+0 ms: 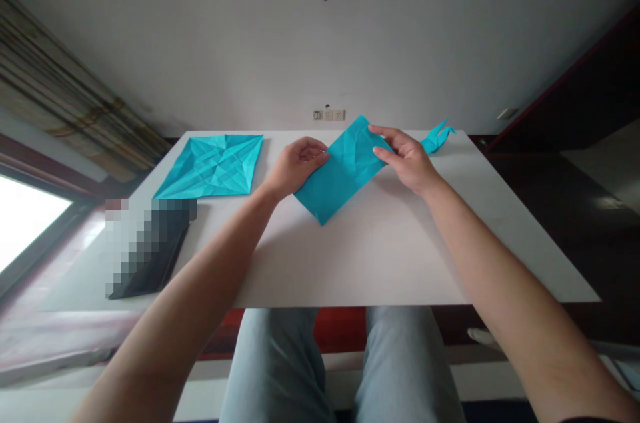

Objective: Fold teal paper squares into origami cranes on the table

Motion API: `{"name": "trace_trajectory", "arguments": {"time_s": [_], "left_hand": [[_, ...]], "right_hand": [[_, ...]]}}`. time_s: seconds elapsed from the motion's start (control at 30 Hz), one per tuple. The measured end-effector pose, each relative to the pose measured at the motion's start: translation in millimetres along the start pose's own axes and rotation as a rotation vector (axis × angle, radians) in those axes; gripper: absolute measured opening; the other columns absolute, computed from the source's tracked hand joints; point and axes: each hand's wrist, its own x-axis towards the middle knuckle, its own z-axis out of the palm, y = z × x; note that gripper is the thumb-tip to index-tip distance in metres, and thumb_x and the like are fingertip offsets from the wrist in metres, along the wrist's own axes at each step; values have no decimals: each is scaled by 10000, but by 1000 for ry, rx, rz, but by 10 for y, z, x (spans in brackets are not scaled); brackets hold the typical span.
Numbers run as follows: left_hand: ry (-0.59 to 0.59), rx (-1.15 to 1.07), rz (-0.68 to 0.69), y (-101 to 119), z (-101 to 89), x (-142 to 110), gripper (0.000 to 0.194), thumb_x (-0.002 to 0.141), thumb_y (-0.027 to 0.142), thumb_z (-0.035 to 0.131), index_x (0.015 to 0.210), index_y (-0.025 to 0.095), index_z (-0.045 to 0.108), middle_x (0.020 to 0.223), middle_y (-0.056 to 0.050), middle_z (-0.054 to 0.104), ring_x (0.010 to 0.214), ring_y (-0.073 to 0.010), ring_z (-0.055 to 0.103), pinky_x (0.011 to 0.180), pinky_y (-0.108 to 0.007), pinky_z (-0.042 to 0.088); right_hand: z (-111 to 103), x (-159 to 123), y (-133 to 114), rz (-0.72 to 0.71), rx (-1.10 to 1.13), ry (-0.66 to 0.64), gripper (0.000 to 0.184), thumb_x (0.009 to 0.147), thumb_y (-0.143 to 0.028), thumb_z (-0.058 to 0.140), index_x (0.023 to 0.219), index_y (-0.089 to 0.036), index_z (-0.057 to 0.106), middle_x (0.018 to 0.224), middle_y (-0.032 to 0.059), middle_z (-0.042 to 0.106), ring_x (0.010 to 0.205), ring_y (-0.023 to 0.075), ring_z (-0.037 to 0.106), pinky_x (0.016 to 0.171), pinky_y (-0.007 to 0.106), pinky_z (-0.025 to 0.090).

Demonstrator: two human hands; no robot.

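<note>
A folded sheet of turquoise origami paper (345,166) is held up at a slant above the white table. My left hand (301,166) pinches its left edge between thumb and fingers. At the upper right corner, my right hand (404,155) grips the same paper, thumb in front and fingers along the edge. Faint creases show on the paper's right part. Behind my right hand, a folded turquoise paper crane (437,137) sits on the table, partly hidden. To the left lies another turquoise sheet (213,166), unfolded and covered in a grid of creases.
The white table (370,269) reaches back to a grey wall with sockets (329,115). A dark flat object (160,249), partly pixelated, lies at the table's left front, near my left forearm. Curtains (60,83) hang at the left. My knees are under the front edge.
</note>
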Motion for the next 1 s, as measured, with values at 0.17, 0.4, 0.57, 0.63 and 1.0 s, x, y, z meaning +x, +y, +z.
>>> {"name": "trace_trajectory", "arguments": {"time_s": [0.17,0.4,0.57,0.63,1.0], "left_hand": [[45,29,40,76,-22,-20,400,982,432,852,1311,233,743,1029,-39,815,851,-160,710,782,-289,550],[50,171,132,182,-16,-56,379,1036,472,806,1327,231,832,1068,-66,829,945,-194,745,892,-320,616],[-5,281,189,231,-5,-95,414,976,443,893,1332,231,898,1289,-101,885,1082,-240,798,1058,-389,661],[14,315,207,253,-9,-103,396,994,450,888,1323,230,910,1270,-103,886,1068,-243,803,1047,-395,666],[337,618,567,282,-39,-143,170,1111,430,766,1079,348,911,1112,-71,776,1030,-271,720,1002,-484,595]], "right_hand": [[5,-29,-75,71,-54,14,489,868,-569,1000,1287,-325,935,1371,44,886,1098,283,796,1108,523,646],[-42,-24,-135,26,-164,70,546,835,-548,986,1321,-308,917,1336,46,888,1074,302,781,1027,519,648],[-57,-16,-146,-76,-284,111,415,883,-472,951,1248,-276,939,1260,89,874,1053,302,768,985,521,646],[-61,-19,-171,-120,-322,116,349,919,-486,928,1210,-293,946,1181,90,844,1081,311,757,977,520,655],[-54,-85,-367,-245,-403,219,325,1011,-703,830,1100,-423,968,1222,103,763,1146,357,713,1037,607,647]]}}
